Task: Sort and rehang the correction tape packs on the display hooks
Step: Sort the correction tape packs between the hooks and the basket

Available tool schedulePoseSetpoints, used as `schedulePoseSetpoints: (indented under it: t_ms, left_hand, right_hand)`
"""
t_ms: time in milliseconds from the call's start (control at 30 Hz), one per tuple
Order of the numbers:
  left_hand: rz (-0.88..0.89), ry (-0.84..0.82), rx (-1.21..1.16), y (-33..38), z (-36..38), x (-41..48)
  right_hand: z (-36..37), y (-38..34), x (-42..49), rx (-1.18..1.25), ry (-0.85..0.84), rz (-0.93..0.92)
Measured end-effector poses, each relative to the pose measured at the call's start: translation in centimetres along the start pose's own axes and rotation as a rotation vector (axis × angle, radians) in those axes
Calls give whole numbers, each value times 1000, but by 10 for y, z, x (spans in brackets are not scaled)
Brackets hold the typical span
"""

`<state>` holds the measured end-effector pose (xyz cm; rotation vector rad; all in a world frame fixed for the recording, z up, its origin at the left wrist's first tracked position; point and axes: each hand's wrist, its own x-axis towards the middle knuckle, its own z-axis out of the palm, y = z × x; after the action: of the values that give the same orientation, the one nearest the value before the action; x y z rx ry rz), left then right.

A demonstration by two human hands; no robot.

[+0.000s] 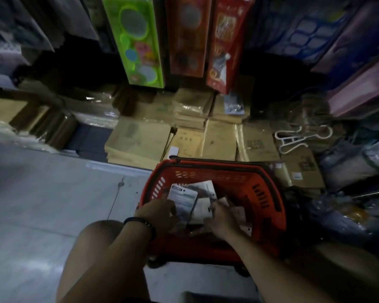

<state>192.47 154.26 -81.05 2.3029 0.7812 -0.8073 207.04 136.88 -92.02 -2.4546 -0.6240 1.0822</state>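
One red basket [260, 193] on the floor. It holds at least four correction tape packs [202, 207]; blur hides the exact count. Your left hand [158, 213] curls on the printed pack [183, 199]. Your right hand [219, 219] sits among the others, grip unreadable. Behind: stacked cardboard boxes [138, 141], one white hanger [302, 136].

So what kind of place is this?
Likely a shop aisle, perhaps stationery: a red plastic shopping basket holding white carded packs, a bright green boxed toy set displayed, stacked brown paper bundles below.
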Motion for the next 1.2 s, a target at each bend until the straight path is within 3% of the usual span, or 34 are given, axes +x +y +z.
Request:
schedulePoseSetpoints:
  t_ms: [267, 400, 600, 667, 800, 933, 1033, 1200]
  left_hand:
    - [-49, -90, -47, -15, -3, 32]
    - [-68, -92, -104, -14, -2, 34]
    - [-84, -101, -67, -22, -5, 40]
    - [-77, -110, -58, -22, -7, 39]
    - [-85, -126, -53, -24, -8, 39]
    - [-60, -78, -70, -24, -9, 39]
    - [-78, 18, -34, -23, -11, 36]
    - [-4, 88, -105, -14, -18, 36]
  right_hand:
    - [33, -33, 53, -276, 141, -115]
    - [41, -47, 77, -302, 44, -259]
    - [56, -48, 76, -309, 6, -284]
    - [61, -32, 64, -242, -47, -280]
    - [64, 1, 34, -119, 19, -288]
    - [50, 6, 13, 404, 109, -201]
    - [33, 0, 3, 676, 78, -216]
    - [-3, -24, 5, 771, -72, -255]
